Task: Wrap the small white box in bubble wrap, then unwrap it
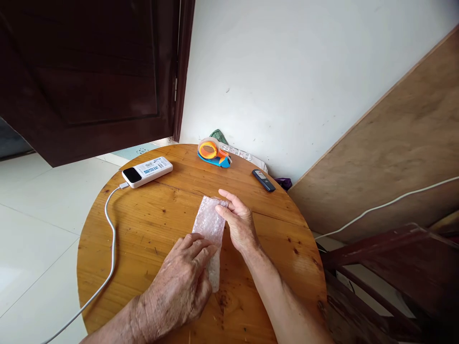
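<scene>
A narrow piece of bubble wrap [211, 219], clear with a pinkish tint, is between my two hands over the wooden table. At its upper right edge my right hand [237, 220] pinches it between thumb and fingers. My left hand [186, 272] lies across its lower half, the fingers bent over the near side; part of the wrap shows below them. The left thumb and the underside of that hand are hidden, as is anything inside the wrap.
On the round wooden table [132, 248] are a white power bank [152, 171] with a white cable [114, 239], a blue tape dispenser [215, 155] with orange hub, and a dark handheld device [263, 180]. A white wall [287, 71] stands behind; a dark red chair [390, 258] is right.
</scene>
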Action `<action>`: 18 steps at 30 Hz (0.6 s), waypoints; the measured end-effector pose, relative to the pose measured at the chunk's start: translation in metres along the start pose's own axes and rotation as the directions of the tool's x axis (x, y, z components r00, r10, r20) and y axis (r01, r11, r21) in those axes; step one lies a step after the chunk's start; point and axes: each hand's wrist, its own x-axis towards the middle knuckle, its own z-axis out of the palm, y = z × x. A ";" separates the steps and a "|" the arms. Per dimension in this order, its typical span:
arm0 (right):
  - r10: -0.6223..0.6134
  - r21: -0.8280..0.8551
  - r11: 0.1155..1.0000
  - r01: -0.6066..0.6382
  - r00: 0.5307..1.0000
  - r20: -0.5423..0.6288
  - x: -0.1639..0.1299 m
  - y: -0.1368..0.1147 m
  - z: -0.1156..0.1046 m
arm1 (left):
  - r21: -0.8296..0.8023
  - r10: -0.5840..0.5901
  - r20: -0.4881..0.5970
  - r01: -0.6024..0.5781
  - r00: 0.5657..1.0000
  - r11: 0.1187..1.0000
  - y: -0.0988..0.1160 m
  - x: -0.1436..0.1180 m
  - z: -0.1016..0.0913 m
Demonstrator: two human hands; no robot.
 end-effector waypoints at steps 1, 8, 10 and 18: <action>-0.010 -0.008 1.000 0.010 1.000 0.004 -0.001 -0.003 0.001 | 0.023 -0.009 -0.007 0.009 1.000 1.000 0.000 0.000 -0.001; -0.023 -0.075 0.997 0.027 0.998 0.053 -0.014 -0.028 0.009 | 0.187 -0.063 -0.090 0.079 0.994 0.979 -0.004 -0.001 -0.002; -0.034 -0.103 0.994 0.040 0.998 0.053 -0.025 -0.036 0.009 | 0.216 -0.068 -0.105 0.089 0.992 0.972 -0.004 -0.002 -0.002; -0.101 -0.147 0.984 0.101 0.995 0.009 -0.079 -0.046 0.012 | 0.327 -0.272 -0.204 0.328 0.940 0.887 0.003 -0.002 -0.003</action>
